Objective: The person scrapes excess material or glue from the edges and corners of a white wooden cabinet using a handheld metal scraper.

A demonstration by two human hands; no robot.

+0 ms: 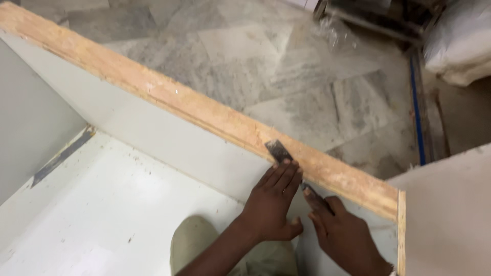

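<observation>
While the marble floor [286,66] fills the upper half of the view, a white board [169,138] stands on edge across it, its raw wooden edge [204,110] running from ten o'clock down to four o'clock. Below it lies a white panel [112,204], and a second white board [450,204] meets the first at four o'clock. A bent knee in olive cloth [192,240] shows at six o'clock.

Left hand [271,204] lies flat against the white face of the board, its fingers [284,174] stretched out and pressed together, gripping nothing. Their tips touch the lower end of a small dark scraper blade [277,151], which rests on the wooden edge at twelve o'clock from those fingertips.

Right hand [342,232] sits just beside the left, at four o'clock from it, with fingers curled around a dark handle [313,197]; blur hides how tightly they hold it.
</observation>
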